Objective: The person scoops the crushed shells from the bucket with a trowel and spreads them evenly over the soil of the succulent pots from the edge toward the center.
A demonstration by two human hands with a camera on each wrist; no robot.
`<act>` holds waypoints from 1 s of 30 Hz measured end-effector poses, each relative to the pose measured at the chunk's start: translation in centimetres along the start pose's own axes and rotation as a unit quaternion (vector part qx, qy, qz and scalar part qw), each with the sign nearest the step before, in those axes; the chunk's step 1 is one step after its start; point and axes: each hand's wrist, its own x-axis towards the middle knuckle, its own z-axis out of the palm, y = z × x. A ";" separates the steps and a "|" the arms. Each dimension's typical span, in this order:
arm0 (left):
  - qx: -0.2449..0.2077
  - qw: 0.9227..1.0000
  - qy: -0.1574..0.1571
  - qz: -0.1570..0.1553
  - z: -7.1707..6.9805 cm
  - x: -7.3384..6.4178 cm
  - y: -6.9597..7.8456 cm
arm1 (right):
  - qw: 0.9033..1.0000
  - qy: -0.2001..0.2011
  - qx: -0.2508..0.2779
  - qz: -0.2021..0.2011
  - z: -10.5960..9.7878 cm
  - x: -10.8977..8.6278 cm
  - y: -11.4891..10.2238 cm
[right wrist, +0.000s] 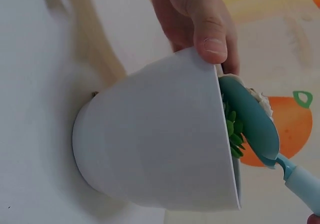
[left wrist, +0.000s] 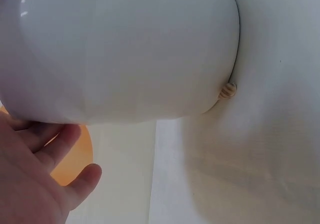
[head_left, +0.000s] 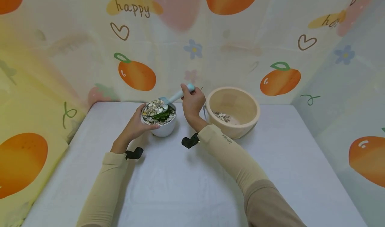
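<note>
A white flower pot stands on the table, with a green succulent and pale shell bits or gravel in its top. My left hand grips the pot near its rim, its thumb along the near side. Up to the right, my right hand holds the handle of a light-blue trowel. Its scoop is over the pot's mouth, above the leaves, and carries a heap of shell bits. In the right wrist view, most of the right hand is out of frame.
Right of the pot stands a large beige tub with some shell bits on its floor. A small striped spiral shell lies against the pot's base. The white table meets a fruit-printed cloth backdrop close behind.
</note>
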 end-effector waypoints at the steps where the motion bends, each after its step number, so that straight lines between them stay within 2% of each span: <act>1: -0.001 1.000 0.002 0.001 0.0 -0.1 0.0 | 1.000 0.000 0.000 0.001 0.0 0.0 0.0; 10: 0.011 1.000 0.001 0.002 -0.2 -0.2 0.0 | 1.000 -0.002 -0.003 -0.003 -0.1 0.1 -0.3; 13: 0.000 1.000 -0.015 0.008 -0.6 0.1 -0.2 | 1.000 -0.009 -0.003 -0.010 0.0 0.1 -0.4; 17: -0.021 0.999 -0.036 0.000 -0.7 0.2 -0.3 | 1.000 -0.010 -0.007 -0.012 0.0 0.1 -0.5; 19: -0.028 0.999 -0.033 -0.005 -0.5 0.1 -0.3 | 1.000 -0.008 -0.012 -0.009 -0.1 0.1 -0.5; 24: -0.030 1.000 0.005 0.002 0.3 -0.3 0.0 | 1.000 -0.008 -0.012 -0.008 -0.2 0.3 -0.4; 27: -0.014 1.000 0.023 0.004 0.8 -0.5 0.3 | 1.000 -0.014 -0.010 -0.010 -0.3 0.2 -0.4; 30: -0.004 1.000 0.019 0.001 0.7 -0.6 0.3 | 1.000 -0.018 -0.015 -0.012 -0.3 0.1 -0.4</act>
